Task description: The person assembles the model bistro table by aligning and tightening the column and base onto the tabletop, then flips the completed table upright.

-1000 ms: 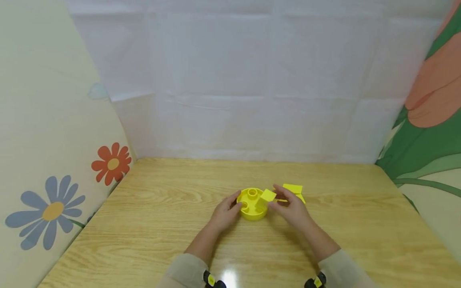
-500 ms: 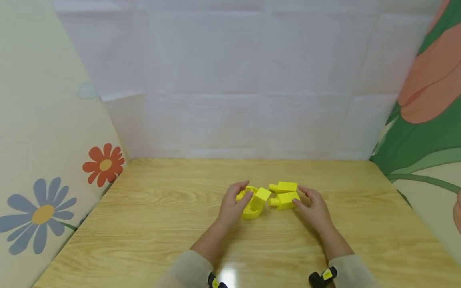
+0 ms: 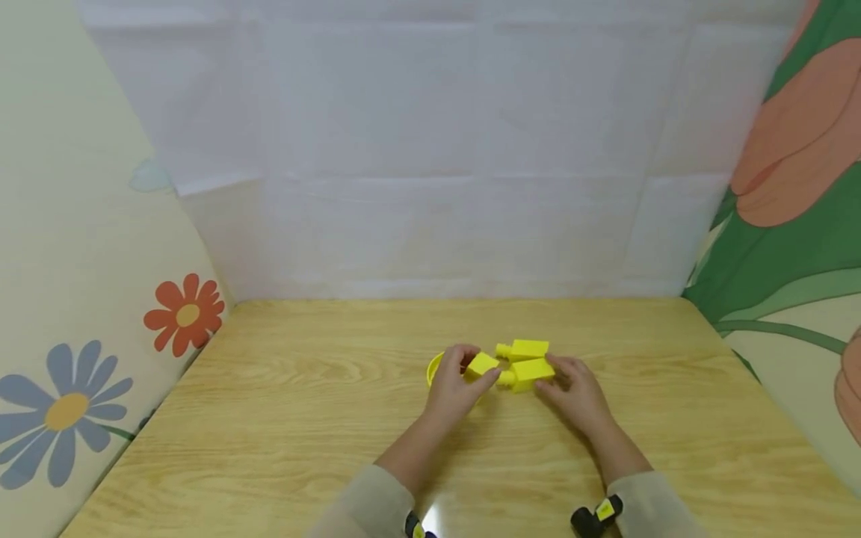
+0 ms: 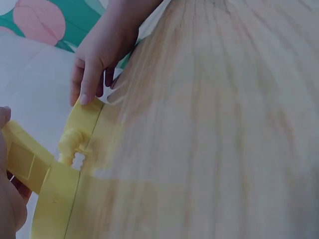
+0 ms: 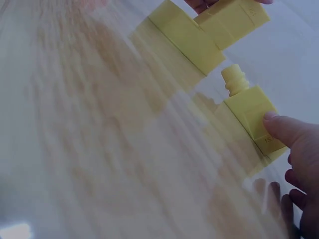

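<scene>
My left hand (image 3: pixel 452 385) pinches a yellow block (image 3: pixel 482 364) between thumb and fingers. This block (image 4: pixel 22 157) leans at a tilt in a round yellow base (image 4: pixel 57 199), which stands on the table. Most of the base (image 3: pixel 433 368) is hidden behind the left hand in the head view. With thumb and fingers at its right end, my right hand (image 3: pixel 577 392) grips a second yellow block (image 3: pixel 534 373). That one lies on the table, its threaded stub (image 5: pixel 234 79) pointing toward the base. Just behind it lies another stubbed yellow block (image 3: pixel 530 349).
The wooden table (image 3: pixel 323 381) carries the yellow parts near its middle. A white sheet (image 3: pixel 403 149) hangs at the back edge. Flower-patterned cloth (image 3: pixel 67 224) borders the left side, and more patterned cloth (image 3: pixel 794 224) the right.
My right hand has let go of the tilted block and moved right to the second block. The left hand has shifted from the base's left side onto the tilted block.
</scene>
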`<state>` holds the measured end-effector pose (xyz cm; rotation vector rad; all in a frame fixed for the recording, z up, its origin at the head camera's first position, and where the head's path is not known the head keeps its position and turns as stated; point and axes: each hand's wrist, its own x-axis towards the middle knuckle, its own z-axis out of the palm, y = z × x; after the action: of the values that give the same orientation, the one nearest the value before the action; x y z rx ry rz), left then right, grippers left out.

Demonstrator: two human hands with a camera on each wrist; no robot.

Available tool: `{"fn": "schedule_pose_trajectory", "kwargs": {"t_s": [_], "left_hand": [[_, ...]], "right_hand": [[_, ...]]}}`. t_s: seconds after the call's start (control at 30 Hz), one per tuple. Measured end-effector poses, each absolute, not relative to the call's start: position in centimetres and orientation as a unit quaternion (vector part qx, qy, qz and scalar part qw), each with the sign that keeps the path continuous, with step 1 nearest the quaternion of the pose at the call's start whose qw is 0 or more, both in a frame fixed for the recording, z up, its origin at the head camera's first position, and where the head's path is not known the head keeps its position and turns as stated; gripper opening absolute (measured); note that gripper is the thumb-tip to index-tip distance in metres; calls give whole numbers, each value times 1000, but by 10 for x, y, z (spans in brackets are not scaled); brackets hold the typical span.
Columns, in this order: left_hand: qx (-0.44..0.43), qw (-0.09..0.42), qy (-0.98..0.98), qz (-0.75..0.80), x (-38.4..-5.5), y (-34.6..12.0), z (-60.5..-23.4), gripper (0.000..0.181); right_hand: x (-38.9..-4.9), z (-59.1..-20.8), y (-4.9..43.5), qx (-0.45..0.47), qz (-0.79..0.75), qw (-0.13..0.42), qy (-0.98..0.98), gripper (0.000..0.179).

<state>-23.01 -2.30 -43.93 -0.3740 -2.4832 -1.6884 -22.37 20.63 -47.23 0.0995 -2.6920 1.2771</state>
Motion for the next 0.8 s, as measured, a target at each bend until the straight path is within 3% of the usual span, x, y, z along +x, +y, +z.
{"fn": "schedule_pose_trajectory", "kwargs": {"t_s": [0.37, 0.8], "left_hand": [[-184, 53, -809, -555, -226, -57, -441, 33], [-189, 22, -759, -623, -225, -103, -444, 36]], "right_hand": [[-222, -472, 205, 33, 415, 85, -905, 54], [-219, -469, 200, 7, 439, 21, -898, 59]]}}
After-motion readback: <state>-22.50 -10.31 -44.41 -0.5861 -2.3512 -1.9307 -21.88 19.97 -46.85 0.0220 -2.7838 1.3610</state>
